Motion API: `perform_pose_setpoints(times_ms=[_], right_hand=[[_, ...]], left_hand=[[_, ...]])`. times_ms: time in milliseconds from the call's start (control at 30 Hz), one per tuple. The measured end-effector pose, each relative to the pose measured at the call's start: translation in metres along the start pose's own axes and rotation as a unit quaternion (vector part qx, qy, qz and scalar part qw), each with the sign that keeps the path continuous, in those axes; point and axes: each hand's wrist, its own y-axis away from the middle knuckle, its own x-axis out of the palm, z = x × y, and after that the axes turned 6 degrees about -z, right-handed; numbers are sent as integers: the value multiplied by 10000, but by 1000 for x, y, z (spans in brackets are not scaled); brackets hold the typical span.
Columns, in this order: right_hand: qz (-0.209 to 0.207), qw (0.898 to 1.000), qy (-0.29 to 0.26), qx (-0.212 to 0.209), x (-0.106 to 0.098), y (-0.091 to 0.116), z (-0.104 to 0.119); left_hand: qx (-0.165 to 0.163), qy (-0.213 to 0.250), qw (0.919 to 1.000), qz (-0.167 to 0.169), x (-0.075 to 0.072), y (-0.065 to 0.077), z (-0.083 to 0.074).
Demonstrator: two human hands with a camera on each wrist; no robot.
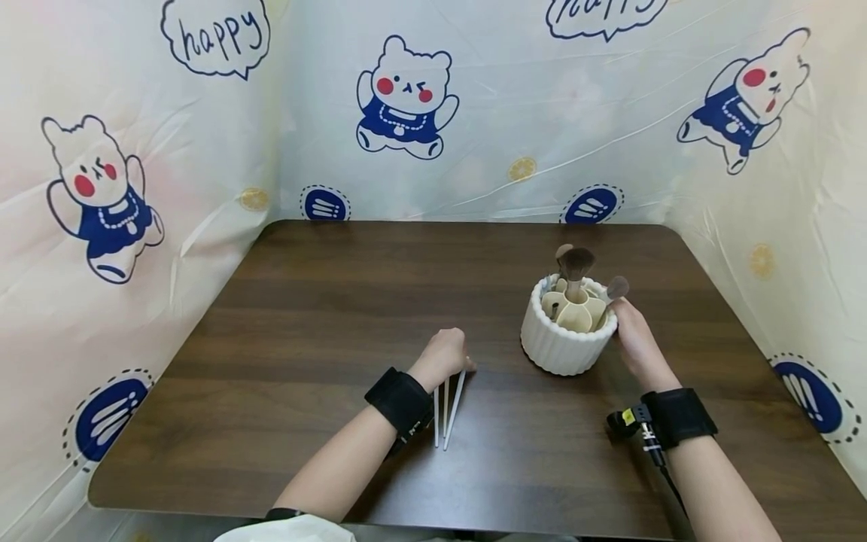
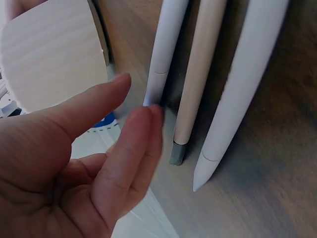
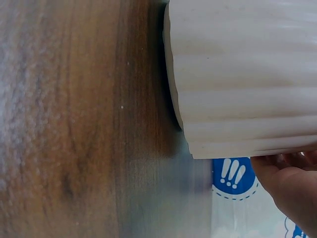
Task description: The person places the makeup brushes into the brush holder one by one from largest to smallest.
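Note:
A white ribbed brush holder (image 1: 567, 348) stands toward the right of the table, with makeup brushes (image 1: 576, 263) in its cream divided insert (image 1: 576, 316). My right hand (image 1: 637, 342) grips its right side near the rim; some of those fingers are hidden. In the right wrist view that hand (image 3: 292, 186) is against the ribbed wall. My left hand (image 1: 443, 357) is over three slim sticks lying side by side: two white pens (image 2: 242, 89) and a beige stick (image 2: 200, 74) with a grey end. Thumb and fingers are apart, fingertips beside one white pen's tip.
The dark wooden table (image 1: 325, 301) has rounded corners. A white printed sheet (image 1: 474, 181) hangs behind it and along both sides. Black bands circle both wrists, and a cable (image 1: 667, 482) trails from the right one.

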Motion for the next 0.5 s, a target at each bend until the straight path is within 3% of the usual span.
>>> perform_pose_setpoints(times_ms=[167,500], right_hand=[[-43,10000,33,37,0,-1,0],[-3,9991,342,248,0,-2,4]], left_hand=[[-157,-212,9997,14,1,2,-3],[-116,-375,9992,-90,6,3,-2]])
